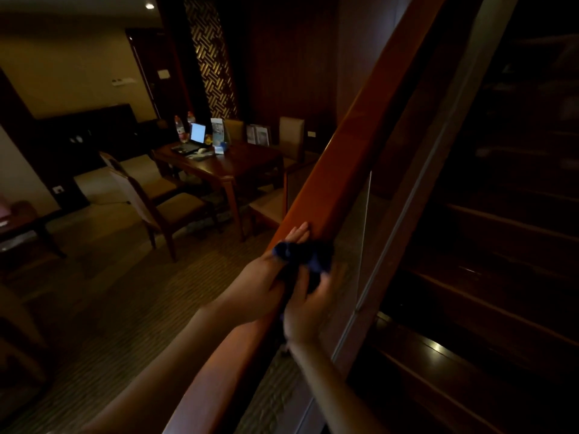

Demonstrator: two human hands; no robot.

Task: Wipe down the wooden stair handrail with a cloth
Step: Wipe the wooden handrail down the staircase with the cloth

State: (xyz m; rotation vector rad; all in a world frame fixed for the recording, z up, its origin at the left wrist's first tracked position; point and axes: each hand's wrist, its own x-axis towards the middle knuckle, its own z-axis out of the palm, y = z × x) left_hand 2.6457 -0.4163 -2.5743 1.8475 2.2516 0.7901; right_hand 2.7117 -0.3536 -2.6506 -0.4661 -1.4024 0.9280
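Handrail: a broad reddish wooden handrail (pixel 351 170) climbs on a slant from the bottom edge of the view toward the top right, its top face flat and smooth.
Under the rail: a glass panel (pixel 354 233) hangs below the rail's right edge. Dark wooden stairs (pixel 470 292) lie beyond it on the right.
Cloth: a dark blue cloth (pixel 308 256) sits bunched on the top face of the rail's lower stretch and reaches its right edge.
Left hand: the left hand (pixel 261 281) lies along the rail's left edge. Its fingers (pixel 299 233) are straight and flat on the wood just above the cloth, which is bunched over the knuckles.
Right hand: the right hand (pixel 307 308) is at the rail's right edge and reaches up to the underside of the cloth. It is blurred, so I cannot tell whether its fingers grip the cloth.
Room: dim, with a striped carpet (pixel 125 292), a lattice screen (pixel 213 64) on the far wall and one ceiling light (pixel 149 6).
Table: a wooden dining table (pixel 244 164) stands with upholstered chairs (pixel 175 208) around it.
On the table: an open laptop (pixel 195 136) with a lit screen sits at the far left corner, with upright leaflets (pixel 219 130) beside it.
Containers: two plastic bottles (pixel 178 128) stand at the far left corner beside the laptop. What they hold cannot be made out.
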